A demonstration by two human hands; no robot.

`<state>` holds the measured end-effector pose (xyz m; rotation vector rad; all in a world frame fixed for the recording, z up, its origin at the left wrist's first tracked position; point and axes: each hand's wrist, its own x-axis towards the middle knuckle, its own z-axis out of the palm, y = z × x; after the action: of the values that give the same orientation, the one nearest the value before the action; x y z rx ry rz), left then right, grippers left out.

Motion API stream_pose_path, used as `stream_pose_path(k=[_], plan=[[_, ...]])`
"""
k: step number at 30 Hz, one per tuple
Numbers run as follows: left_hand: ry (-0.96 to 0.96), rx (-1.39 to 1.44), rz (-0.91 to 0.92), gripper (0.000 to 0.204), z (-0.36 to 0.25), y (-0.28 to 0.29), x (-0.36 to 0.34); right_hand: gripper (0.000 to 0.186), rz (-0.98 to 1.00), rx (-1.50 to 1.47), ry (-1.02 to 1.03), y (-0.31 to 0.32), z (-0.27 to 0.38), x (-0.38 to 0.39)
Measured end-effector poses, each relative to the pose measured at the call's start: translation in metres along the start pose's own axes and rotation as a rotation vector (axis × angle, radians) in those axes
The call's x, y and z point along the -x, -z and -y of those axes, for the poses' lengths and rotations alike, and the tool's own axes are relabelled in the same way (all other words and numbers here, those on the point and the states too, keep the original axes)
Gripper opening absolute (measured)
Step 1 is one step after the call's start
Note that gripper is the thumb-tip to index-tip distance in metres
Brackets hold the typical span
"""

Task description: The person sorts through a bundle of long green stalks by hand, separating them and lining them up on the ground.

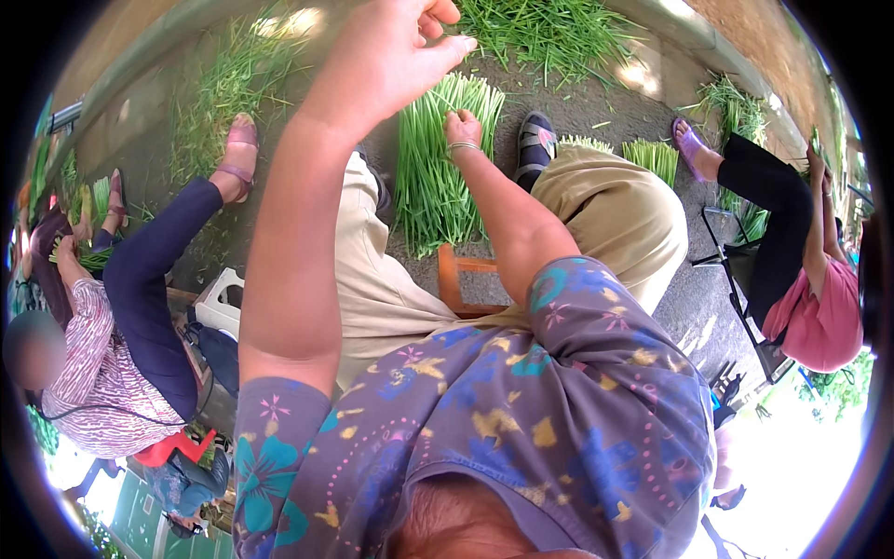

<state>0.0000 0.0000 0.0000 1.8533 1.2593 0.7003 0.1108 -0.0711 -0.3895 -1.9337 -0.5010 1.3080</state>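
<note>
Right hand (pixel 463 129), grip unclear, rests on the long green stalk pile (pixel 433 186), aligned forward; left hand (pixel 400 51), fingers parted, hovers farther off.

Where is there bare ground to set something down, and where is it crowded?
Bare ground shows between the right knee and black chair. Another patch, with scattered stalks, lies between the far heap and right sandal. Between the legs it is crowded: bundle, right hand, stool.
</note>
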Motion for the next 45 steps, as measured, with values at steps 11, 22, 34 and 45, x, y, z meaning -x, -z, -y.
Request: stream_pose_path(k=[11, 22, 34, 45], plan=[[0.065, 0.066, -0.066, 0.023, 0.0, 0.029, 0.037, 0.063, -0.192, 0.668, -0.103, -0.046, 0.042, 0.033], [0.141, 0.278, -0.209, 0.02, 0.003, 0.051, 0.048, 0.07, -0.266, 0.97, -0.182, -0.091, 0.051, 0.043], [0.203, 0.309, -0.174, 0.02, 0.008, 0.043, 0.04, 0.04, -0.289, 0.733, -0.093, -0.052, 0.036, 0.039], [0.15, 0.281, -0.131, 0.022, 0.013, 0.036, 0.034, 0.043, -0.379, 0.178, -0.089, -0.003, 0.004, 0.011]])
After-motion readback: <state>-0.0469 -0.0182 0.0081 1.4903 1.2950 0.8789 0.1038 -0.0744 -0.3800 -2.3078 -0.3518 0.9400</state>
